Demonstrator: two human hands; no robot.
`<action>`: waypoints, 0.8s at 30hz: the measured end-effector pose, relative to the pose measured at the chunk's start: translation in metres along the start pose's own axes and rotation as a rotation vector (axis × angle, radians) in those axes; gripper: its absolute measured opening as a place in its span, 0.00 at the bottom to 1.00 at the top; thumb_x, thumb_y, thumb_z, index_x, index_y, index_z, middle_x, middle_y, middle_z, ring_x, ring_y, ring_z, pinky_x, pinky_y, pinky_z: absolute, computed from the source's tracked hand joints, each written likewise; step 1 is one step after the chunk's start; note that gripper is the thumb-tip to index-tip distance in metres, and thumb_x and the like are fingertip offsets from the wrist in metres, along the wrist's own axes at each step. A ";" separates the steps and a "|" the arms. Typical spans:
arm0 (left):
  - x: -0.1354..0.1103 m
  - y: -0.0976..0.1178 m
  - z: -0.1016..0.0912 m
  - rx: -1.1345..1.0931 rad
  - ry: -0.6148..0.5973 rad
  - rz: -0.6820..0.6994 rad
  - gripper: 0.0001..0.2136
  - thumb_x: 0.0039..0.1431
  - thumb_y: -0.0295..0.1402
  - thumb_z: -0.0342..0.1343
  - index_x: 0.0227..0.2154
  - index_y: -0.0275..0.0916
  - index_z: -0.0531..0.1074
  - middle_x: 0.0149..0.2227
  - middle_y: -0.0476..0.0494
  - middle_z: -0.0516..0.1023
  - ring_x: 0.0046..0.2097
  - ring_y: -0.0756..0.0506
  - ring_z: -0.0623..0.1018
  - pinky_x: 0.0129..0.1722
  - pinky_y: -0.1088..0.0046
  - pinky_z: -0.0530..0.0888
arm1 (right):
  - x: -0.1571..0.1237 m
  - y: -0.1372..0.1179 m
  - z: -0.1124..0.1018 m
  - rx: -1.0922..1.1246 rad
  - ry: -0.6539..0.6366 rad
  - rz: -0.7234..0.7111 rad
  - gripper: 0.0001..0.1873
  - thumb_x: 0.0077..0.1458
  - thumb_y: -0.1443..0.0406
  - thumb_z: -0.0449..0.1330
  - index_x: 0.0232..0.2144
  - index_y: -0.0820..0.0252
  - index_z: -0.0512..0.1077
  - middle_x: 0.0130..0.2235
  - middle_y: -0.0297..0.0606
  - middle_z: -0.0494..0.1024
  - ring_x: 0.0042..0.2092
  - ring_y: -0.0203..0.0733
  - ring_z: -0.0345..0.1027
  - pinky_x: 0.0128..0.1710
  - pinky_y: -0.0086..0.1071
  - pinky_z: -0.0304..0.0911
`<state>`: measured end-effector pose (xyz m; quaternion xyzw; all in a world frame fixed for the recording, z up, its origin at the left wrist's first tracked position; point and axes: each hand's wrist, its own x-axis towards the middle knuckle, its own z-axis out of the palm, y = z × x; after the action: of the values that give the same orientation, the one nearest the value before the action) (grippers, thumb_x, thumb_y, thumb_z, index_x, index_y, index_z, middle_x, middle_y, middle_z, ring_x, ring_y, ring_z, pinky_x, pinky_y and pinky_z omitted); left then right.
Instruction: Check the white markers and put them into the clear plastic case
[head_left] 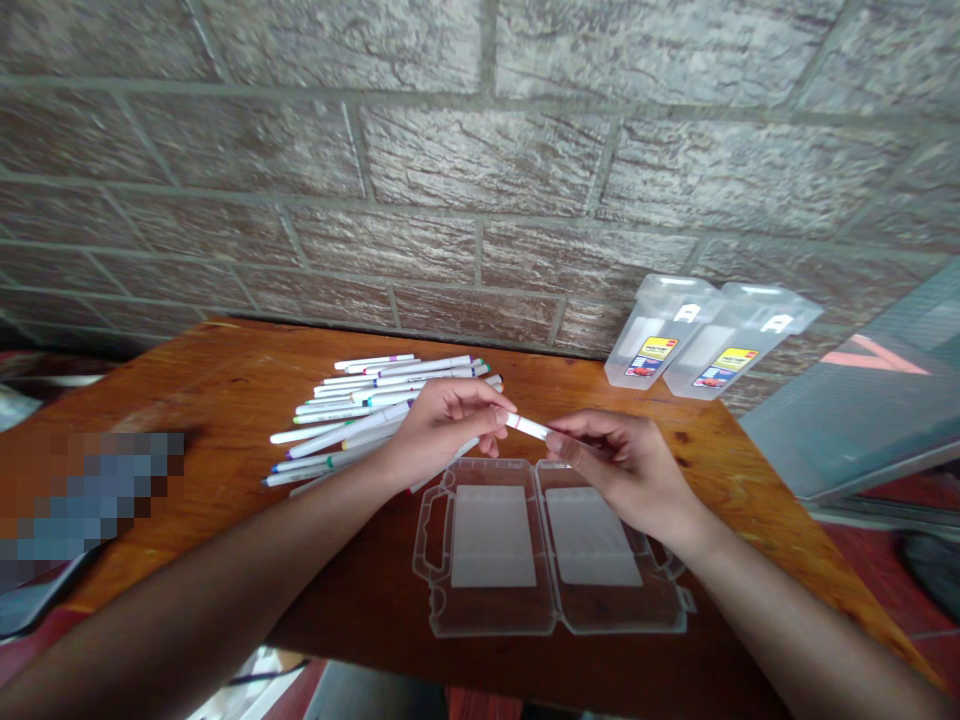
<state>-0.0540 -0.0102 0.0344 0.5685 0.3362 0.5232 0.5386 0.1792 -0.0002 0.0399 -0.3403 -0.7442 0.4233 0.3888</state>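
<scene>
A white marker point(528, 427) is held between my two hands, slightly tilted, above the far edge of an open clear plastic case point(547, 560). My left hand point(457, 425) pinches its left end. At the other end, the fingertips of my right hand point(619, 460) are closed on it. The case lies flat, hinged in the middle, with a white sheet point(493, 537) in its left half and another white sheet point(592, 537) in its right half. Behind and left of my left hand, several white markers point(360, 413) with coloured bands are spread in a loose pile.
Two translucent plastic boxes point(645, 335) with yellow and blue labels stand at the back right of the wooden table point(202, 400), near the block wall point(420, 150). A pixelated phone-like object point(60, 580) is at the left edge. A grey-blue panel point(885, 390) is on the right.
</scene>
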 end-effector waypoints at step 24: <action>0.008 -0.001 -0.009 -0.343 0.167 -0.066 0.06 0.53 0.30 0.69 0.32 0.34 0.81 0.25 0.48 0.77 0.26 0.52 0.73 0.25 0.76 0.74 | 0.001 -0.006 -0.009 0.263 0.028 0.088 0.10 0.59 0.59 0.70 0.42 0.55 0.84 0.30 0.36 0.84 0.21 0.28 0.61 0.18 0.24 0.49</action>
<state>-0.0610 0.0000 0.0339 0.4116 0.3042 0.6003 0.6145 0.1852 0.0011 0.0485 -0.3248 -0.6611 0.5291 0.4213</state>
